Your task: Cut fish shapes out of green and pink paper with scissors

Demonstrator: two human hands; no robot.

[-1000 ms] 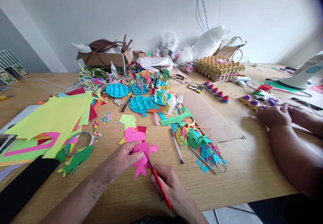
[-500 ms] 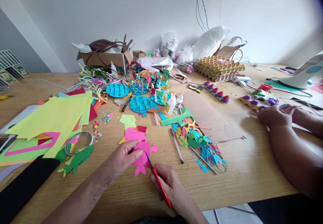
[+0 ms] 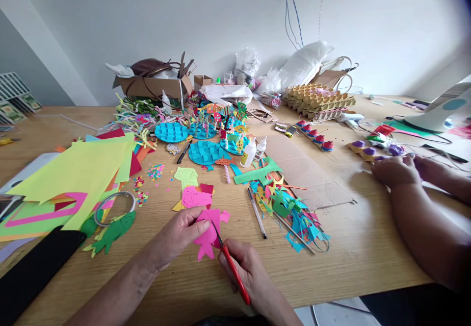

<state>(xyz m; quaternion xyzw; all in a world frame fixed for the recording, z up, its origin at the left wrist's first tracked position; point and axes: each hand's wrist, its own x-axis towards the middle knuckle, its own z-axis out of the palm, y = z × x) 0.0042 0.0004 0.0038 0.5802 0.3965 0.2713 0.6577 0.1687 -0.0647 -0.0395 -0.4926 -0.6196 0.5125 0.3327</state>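
My left hand [image 3: 179, 235] pinches a pink paper cut-out [image 3: 209, 232] just above the wooden table [image 3: 353, 252]. My right hand [image 3: 248, 269] is closed round red-handled scissors [image 3: 231, 264], whose blades reach into the pink paper's edge. Another pink paper shape [image 3: 196, 197] and a pale green one [image 3: 186, 174] lie just beyond it. A green paper shape [image 3: 112, 232] lies left of my left hand.
A stack of coloured paper sheets [image 3: 79, 169] is at the left, blue paper discs [image 3: 206, 150] and glue bottles [image 3: 252, 151] in the middle, paper scraps [image 3: 290, 213] and a pencil [image 3: 256, 212] to the right. Another person's hands [image 3: 401, 169] work at the far right beside egg cartons [image 3: 316, 98].
My hands and the pink paper have barely shifted. The other person's hands have moved slightly at the right.
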